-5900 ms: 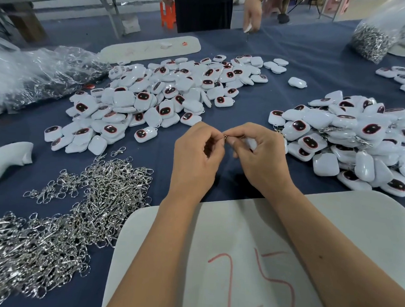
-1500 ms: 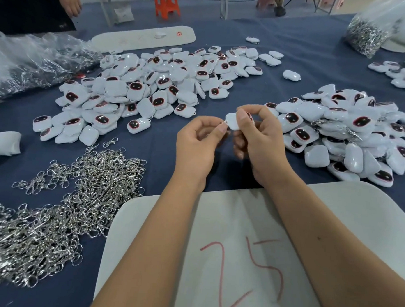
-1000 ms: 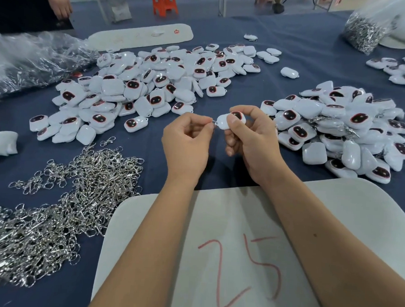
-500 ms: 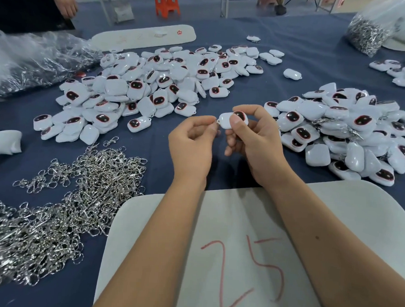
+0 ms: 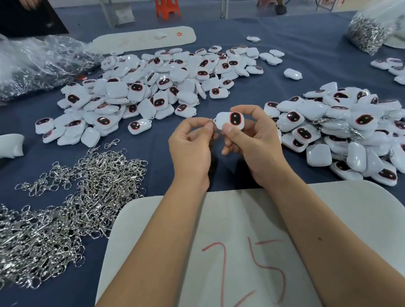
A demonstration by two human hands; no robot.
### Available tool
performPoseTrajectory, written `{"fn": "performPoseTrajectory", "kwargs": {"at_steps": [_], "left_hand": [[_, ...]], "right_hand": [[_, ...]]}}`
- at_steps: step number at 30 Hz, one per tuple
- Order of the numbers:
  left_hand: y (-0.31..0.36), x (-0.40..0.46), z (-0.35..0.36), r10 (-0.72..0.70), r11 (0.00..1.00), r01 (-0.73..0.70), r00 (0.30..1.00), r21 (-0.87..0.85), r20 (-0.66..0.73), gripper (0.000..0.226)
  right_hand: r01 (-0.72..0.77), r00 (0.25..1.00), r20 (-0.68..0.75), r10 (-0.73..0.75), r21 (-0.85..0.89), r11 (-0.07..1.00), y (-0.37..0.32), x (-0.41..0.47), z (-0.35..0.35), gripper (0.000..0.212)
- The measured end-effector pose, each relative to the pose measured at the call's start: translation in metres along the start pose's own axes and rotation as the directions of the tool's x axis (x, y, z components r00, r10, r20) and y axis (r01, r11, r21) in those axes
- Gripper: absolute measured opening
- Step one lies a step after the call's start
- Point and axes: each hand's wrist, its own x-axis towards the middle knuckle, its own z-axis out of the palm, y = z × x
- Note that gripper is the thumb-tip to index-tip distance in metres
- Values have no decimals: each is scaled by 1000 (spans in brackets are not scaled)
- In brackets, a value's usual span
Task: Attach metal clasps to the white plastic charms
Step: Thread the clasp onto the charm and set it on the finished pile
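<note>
Head camera view, looking down at two bare hands working just above a dark blue cloth-covered table (image 5: 296,48). Right-hand fingertips (image 5: 229,129) are pinching a small white rounded-square plastic charm (image 5: 231,120), glossy, with a dark oval window ringed in red facing up. The right hand (image 5: 255,146) is curling around it from below. At the charm's left corner, the left hand (image 5: 192,143) is pinching a small silver metal clasp (image 5: 212,121) between thumb and forefinger; only a sliver of the clasp is showing, touching the charm's edge. This seems to be the joining step itself, with the clasp meeting the charm's loop; whether it is already hooked through cannot be told. The next move likely calls for a fine, steady push or twist, then setting the piece aside. Outward, a tangled heap of shiny silver clasps (image 5: 52,216) is lying at the left, a pile of white charms (image 5: 153,87) is spreading beyond the hands, and a second pile of charms (image 5: 343,128), some showing metal, is sitting at the right. A pale smooth board marked 25 in red (image 5: 357,220) is lying under the forearms.
</note>
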Motion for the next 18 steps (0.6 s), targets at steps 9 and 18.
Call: {"fn": "performPoseTrajectory", "kwargs": {"at_steps": [9,18], "left_hand": [[-3,5,-4,323,933,-298,941,201,-102,11],[8,5,-15,572,521,-544,794,658,205,10]], "right_hand": [[-33,999,24,33,-2,999,1,0,-1,32],[-49,998,28,49,-12,999,1,0,-2,28]]}}
